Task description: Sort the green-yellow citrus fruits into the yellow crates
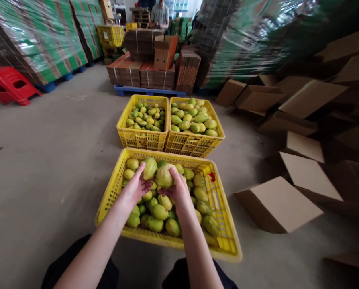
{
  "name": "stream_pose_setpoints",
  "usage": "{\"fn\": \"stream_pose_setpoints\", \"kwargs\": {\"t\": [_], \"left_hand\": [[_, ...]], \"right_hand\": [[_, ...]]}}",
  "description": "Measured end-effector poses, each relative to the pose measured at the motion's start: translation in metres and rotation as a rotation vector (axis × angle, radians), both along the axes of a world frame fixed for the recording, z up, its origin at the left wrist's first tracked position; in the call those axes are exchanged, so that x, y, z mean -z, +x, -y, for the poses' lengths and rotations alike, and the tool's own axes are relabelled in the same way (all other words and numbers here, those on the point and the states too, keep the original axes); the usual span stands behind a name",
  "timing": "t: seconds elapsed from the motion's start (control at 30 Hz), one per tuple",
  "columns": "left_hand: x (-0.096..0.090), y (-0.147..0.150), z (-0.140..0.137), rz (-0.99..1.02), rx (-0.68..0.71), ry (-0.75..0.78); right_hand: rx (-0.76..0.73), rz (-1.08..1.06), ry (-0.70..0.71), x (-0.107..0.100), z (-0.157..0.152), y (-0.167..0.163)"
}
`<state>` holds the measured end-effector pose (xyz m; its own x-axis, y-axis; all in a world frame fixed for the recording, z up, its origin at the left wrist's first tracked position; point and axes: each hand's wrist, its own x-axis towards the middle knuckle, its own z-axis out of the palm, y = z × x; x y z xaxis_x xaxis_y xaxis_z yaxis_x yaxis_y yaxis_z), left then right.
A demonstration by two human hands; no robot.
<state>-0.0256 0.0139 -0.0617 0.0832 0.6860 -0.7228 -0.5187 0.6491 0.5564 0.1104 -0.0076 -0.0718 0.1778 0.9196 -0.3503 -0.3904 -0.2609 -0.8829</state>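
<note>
My left hand holds a large green-yellow lemon, its thumb on the near left side and its fingers underneath. In my right hand is a paler, bumpy lemon, with the thumb on its right side. The two fruits are held side by side above the near yellow crate. Many more green and yellow lemons lie in that crate below my hands. Parts of both hands' fingers are hidden behind the fruit.
Two more yellow crates, a left one and a right one, hold similar fruit just beyond. Cardboard boxes lie along the right. Flattened cartons sit on a blue pallet. A red stool stands left; a person is far back.
</note>
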Motion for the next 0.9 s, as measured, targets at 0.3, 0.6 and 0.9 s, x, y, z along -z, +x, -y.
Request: {"fn": "stream_pose_setpoints", "kwargs": {"t": [0.3,0.6,0.9], "left_hand": [[0.006,-0.007,0.010,-0.386,0.088,0.419],[0.009,-0.010,0.008,-0.496,0.001,0.832],[0.009,-0.010,0.010,-0.611,-0.125,1.121]], "right_hand": [[0.044,-0.023,-0.077,0.003,-0.003,0.006],[0.420,0.639,0.464,-0.004,0.010,-0.007],[0.318,0.563,0.591,0.004,0.009,-0.005]]}}
